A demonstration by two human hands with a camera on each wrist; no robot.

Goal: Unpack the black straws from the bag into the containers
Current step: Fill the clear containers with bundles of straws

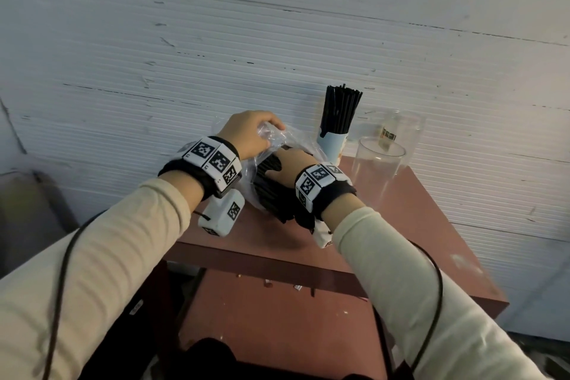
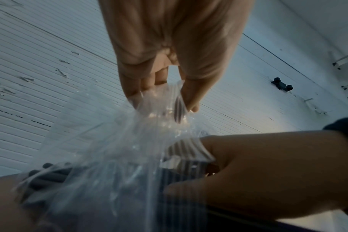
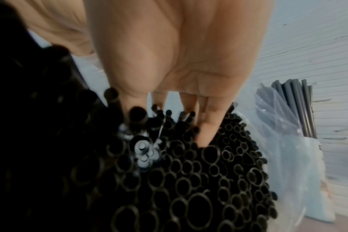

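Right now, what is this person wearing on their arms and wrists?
Both arms wear cream ribbed long sleeves. Each wrist carries a black strap ringed with white square tiles printed in black-and-white codes, plus a white camera box underneath. A thin black cable runs back along each forearm. The hands are bare.

1. A reddish-brown table (image 1: 410, 203) is seen against a white ribbed wall (image 1: 277, 40); pale smudges are noted near its right edge.
2. The wall is marked by scuffs, chipped paint and long dark seams.
3. A lower reddish-brown shelf (image 1: 277, 311) is seen under the tabletop, with a few small bits of debris lying on it.
4. A small black bracket (image 2: 282, 85) is seen fixed to the wall in the left wrist view.
5. A grey object (image 1: 34, 210), blurred, is noted at the far left by the wall.
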